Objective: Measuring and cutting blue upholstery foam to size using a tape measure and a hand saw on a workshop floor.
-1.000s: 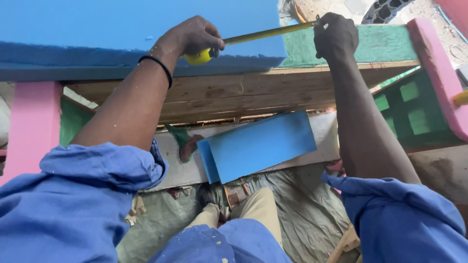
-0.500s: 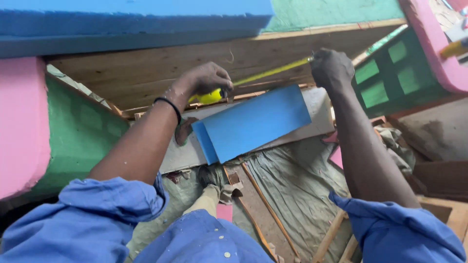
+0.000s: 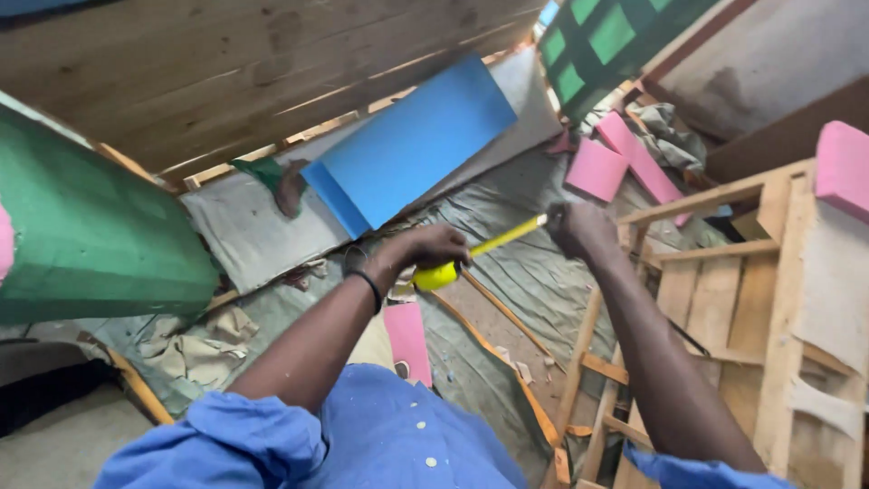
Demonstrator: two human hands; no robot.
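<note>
Two hands mid-air, left hand [image 3: 433, 246] fingers wrapped around yellow tape measure [image 3: 436, 274], right hand [image 3: 576, 226] fingers pinching its blade end [image 3: 540, 218]

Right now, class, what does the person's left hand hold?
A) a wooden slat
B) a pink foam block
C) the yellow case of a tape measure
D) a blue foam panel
C: the left hand grips the yellow tape measure case, while the right hand pinches the end of the pulled-out tape.

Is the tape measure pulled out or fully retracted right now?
Pulled out. A yellow blade spans from the tape measure in the left hand to the right hand gripping its end.
</note>
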